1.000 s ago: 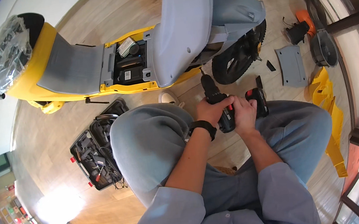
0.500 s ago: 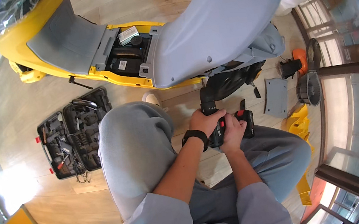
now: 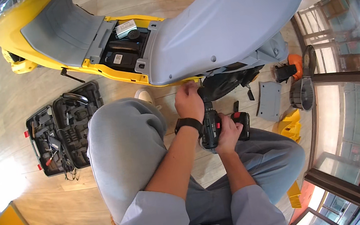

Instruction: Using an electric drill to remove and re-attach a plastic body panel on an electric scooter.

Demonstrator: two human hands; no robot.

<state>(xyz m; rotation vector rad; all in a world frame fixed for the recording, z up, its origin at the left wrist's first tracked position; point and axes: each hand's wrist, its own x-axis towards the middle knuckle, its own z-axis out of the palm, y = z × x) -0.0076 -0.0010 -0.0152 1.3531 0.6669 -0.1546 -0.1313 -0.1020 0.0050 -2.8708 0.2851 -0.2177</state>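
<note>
Right hand wraps the drill, nose near the scooter's lower yellow edge, left hand curled there, can't tell if pinching anything; best line up straight, press steadily, fingertips clear.

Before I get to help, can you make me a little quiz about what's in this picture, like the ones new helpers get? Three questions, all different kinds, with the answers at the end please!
1. Multiple choice: which hand is wrapped around the handle of the drill?
A) left
B) right
C) neither

2. True or false: the black tool case is lying open.

3. Fill in the missing word: a dark wristband sits on the person's ____ wrist.

Key:
1. B; the right hand has it.
2. True; both halves are spread out flat.
3. left
</note>
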